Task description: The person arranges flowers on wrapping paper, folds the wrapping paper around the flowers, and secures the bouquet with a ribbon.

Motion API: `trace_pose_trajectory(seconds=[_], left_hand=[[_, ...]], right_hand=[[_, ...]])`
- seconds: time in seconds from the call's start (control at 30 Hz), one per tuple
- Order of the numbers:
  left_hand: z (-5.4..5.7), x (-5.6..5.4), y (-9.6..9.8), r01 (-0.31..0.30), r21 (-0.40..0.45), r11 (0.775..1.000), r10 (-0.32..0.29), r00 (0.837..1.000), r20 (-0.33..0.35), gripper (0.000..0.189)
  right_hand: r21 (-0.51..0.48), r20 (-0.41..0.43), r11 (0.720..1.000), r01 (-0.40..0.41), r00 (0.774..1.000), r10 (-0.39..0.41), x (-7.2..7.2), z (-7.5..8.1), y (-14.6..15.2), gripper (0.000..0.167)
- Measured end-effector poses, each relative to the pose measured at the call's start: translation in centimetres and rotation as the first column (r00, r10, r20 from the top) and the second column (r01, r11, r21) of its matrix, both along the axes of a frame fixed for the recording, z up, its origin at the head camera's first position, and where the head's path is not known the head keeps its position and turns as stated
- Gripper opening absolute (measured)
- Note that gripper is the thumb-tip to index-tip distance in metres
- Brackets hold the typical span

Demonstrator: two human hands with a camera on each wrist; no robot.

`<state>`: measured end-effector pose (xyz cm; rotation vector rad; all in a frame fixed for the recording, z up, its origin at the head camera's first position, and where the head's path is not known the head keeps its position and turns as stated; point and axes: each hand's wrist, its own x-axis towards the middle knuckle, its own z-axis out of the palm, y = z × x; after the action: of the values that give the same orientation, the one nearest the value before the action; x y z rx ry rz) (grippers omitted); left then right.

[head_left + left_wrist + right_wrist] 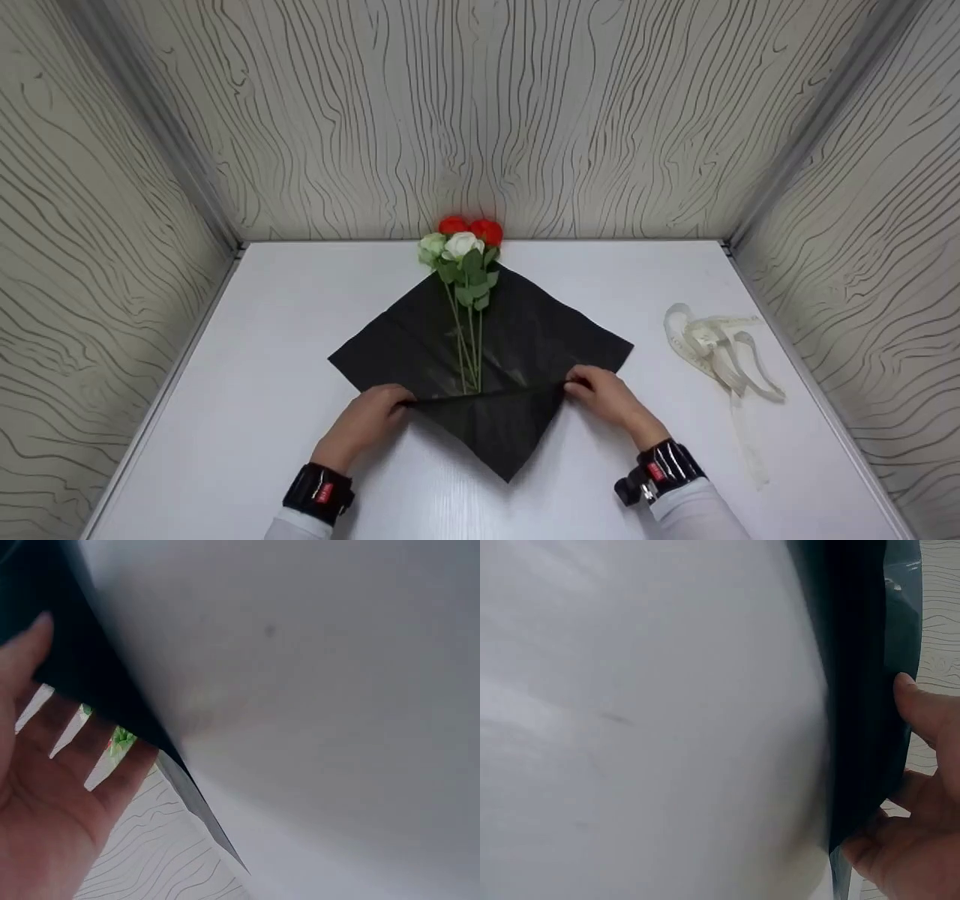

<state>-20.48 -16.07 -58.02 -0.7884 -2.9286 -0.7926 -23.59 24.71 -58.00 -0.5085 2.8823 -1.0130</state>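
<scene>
A sheet of black wrapping paper (547,322) lies diagonally on the table, with a bunch of flowers on it: two red blooms (486,232), a white bloom (463,245) and a pale green one (432,247). Their thin stems (471,352) run down to a straight ridge in the paper, stretched between the hands. My left hand (375,412) pinches the ridge's left end, thumb on one side and fingers behind in the left wrist view. At the right end, my right hand (606,394) pinches the paper between thumb and fingers. The paper's lower corner (506,450) points toward me.
A loose, tangled cream ribbon (712,337) with printed lettering lies on the right of the white table (285,315). Wood-grain panels (480,112) enclose the table at the back and both sides. The blooms reach the table's back edge.
</scene>
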Motion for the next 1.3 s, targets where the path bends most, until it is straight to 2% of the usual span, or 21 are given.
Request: trace_pose_trajectory(seconds=[0.1,0.17,0.23,0.33,0.4,0.5,0.6,0.67,0.83,1.0,1.17,1.3], left_hand=[[0.1,-0.5,0.0,-0.041,0.001,0.999,0.041,0.999,-0.021,0.01],[0.2,-1.0,0.1,-0.065,0.014,0.998,0.065,0.998,-0.02,0.008],[0.3,-1.5,0.2,-0.092,0.02,0.996,0.092,0.996,-0.02,0.007],[0.5,-2.2,0.4,-0.138,0.02,0.99,0.138,0.99,-0.005,0.007],[0.6,-2.6,0.6,-0.165,0.012,0.986,0.165,0.986,0.006,0.007],[0.8,-2.9,0.8,-0.2,-0.002,0.98,0.2,0.979,0.025,0.008],[0.8,-3.1,1.0,-0.234,-0.01,0.972,0.234,0.972,0.033,0.008],[0.8,-3.2,1.1,-0.252,-0.01,0.968,0.252,0.967,0.039,0.008],[0.6,-3.5,1.2,-0.291,-0.011,0.957,0.291,0.953,0.084,0.013],[0.4,-3.7,1.5,-0.325,-0.031,0.945,0.327,0.939,0.112,0.016],[0.3,-3.8,1.6,-0.329,-0.089,0.94,0.337,0.936,0.103,0.015],[0.0,-3.9,1.9,-0.333,-0.134,0.933,0.344,0.937,0.066,0.013]], right_hand=[[-0.068,0.094,0.998,0.001,0.996,0.005,0.1,0.2,0.2,0.018],[-0.108,0.146,0.994,-0.007,0.989,0.023,0.2,0.5,0.4,0.031],[-0.129,0.164,0.991,-0.032,0.985,0.053,0.3,0.7,0.6,0.043],[-0.135,0.14,0.988,-0.079,0.985,0.098,0.3,0.7,1.0,0.056],[-0.139,0.112,0.985,-0.103,0.987,0.119,0.2,0.6,1.2,0.059],[-0.149,0.045,0.982,-0.115,0.991,0.123,0.0,0.3,1.3,0.042],[-0.13,-0.005,0.99,-0.061,0.998,0.061,-0.5,-0.1,0.9,0.014],[-0.123,0.0,0.992,0.0,1.0,0.0,-0.8,-0.4,0.6,0.004],[-0.111,0.058,0.986,0.125,0.991,-0.119,-1.6,-0.7,-0.2,0.025],[-0.068,0.092,0.978,0.197,0.977,-0.19,-2.4,-1.1,-0.7,0.026],[0.002,0.092,0.972,0.237,0.967,-0.236,-3.1,-1.2,-1.3,0.031],[0.043,0.082,0.968,0.247,0.965,-0.25,-3.6,-1.1,-1.6,0.033]])
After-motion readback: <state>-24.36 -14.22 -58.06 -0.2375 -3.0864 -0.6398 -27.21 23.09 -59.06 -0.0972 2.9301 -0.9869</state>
